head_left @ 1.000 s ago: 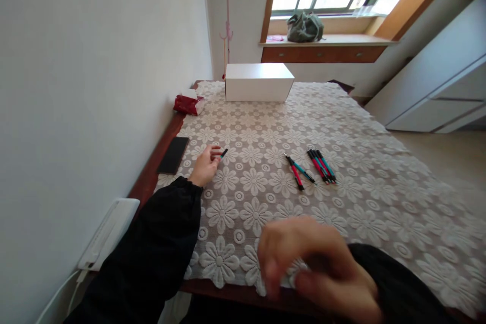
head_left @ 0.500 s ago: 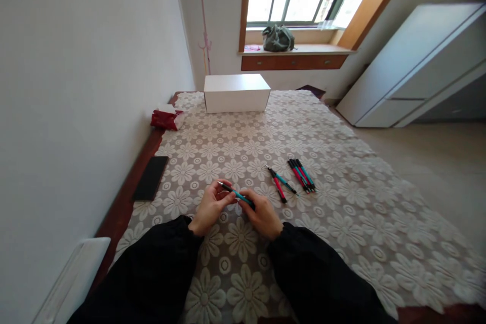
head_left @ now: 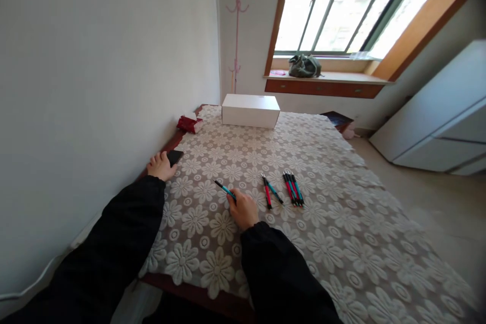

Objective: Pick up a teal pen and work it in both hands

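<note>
My left hand (head_left: 160, 166) reaches to the table's left edge and grips the near end of a flat black phone (head_left: 175, 157), with fingers on one side and thumb on the other; the hand covers much of it. My right hand (head_left: 243, 208), fingers closed, holds a teal and black pen (head_left: 225, 188) by its rear part, tip pointing away and to the left. To the right of that hand lie a red pen (head_left: 267, 193) and a teal pen (head_left: 275, 193), their tips close together. Farther right, several red and teal pens (head_left: 293, 190) rest side by side.
A flowered lace cloth (head_left: 326, 243) covers the table. At its far end stands a white box (head_left: 248, 114), with a red packet (head_left: 189, 124) to the left by the wall. Beyond are a pink coat stand (head_left: 237, 35) and a grey-green bag (head_left: 305, 66) on the windowsill.
My left hand has left the pen and moved left onto the phone. My right hand keeps the pen. The camera view has shifted, showing more of the window.
</note>
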### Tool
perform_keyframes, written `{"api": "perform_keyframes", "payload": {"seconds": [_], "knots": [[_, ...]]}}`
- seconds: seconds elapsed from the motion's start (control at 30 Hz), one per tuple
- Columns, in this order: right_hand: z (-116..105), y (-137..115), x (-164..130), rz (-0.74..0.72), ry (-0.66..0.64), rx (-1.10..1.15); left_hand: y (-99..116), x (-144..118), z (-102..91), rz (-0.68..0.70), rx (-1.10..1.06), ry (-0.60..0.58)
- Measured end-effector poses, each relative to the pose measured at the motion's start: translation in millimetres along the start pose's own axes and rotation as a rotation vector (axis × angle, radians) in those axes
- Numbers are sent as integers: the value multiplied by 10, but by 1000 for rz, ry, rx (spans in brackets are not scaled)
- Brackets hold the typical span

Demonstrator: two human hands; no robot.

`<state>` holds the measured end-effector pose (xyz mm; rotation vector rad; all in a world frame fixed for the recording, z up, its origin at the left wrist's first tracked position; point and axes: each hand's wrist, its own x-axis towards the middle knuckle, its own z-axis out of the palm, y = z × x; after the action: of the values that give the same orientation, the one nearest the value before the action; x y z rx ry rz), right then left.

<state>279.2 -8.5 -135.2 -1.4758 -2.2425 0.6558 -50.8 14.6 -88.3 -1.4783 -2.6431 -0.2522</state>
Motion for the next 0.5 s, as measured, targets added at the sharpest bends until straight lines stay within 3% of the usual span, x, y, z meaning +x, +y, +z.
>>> {"api": "perform_keyframes", "payload": {"seconds": [0.1,0.27,0.5], "knots": [[-28,-11,-9,8,-19,-3,20,33,42,-48,14,-94],[-46,8,-26,-6,-20,40,150,66,118,-122,-4,-67],[-20,45,-26,-15,16,75,133,125,174,-137,-30,-35]]}}
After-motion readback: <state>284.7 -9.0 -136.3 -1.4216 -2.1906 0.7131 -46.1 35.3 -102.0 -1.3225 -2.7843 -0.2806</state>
